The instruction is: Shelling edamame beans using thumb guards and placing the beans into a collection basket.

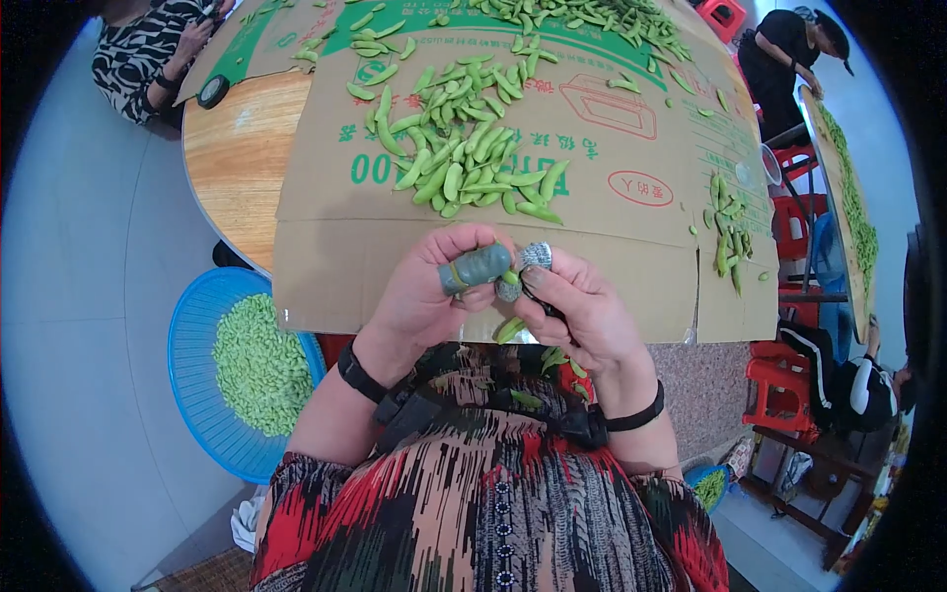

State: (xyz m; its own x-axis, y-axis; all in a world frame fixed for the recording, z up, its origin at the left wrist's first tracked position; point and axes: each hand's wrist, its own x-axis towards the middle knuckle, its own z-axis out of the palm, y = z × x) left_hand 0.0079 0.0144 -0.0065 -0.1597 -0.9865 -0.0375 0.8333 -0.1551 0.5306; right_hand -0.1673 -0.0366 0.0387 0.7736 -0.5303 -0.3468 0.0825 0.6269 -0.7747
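My left hand (419,281) and my right hand (592,311) meet over the near edge of the cardboard, both with fingers closed. A grey-green cover with a yellow band wraps my left thumb; patterned wraps cover fingertips of my right hand. Between the fingertips a small green edamame pod (510,277) is pinched, mostly hidden. Another pod (510,330) shows just below the hands. Something dark and narrow (544,299) lies against my right fingers; its kind is unclear. Beyond my hands lies a heap of edamame pods (459,173). More pods (552,363) lie by my lap.
Flattened cardboard (631,257) covers the wooden table (242,138). Low at left, a blue basket (187,365) holds shelled green beans. Loose pods (728,232) lie at right. People work at far left and at a second table (824,187) by red stools (779,390).
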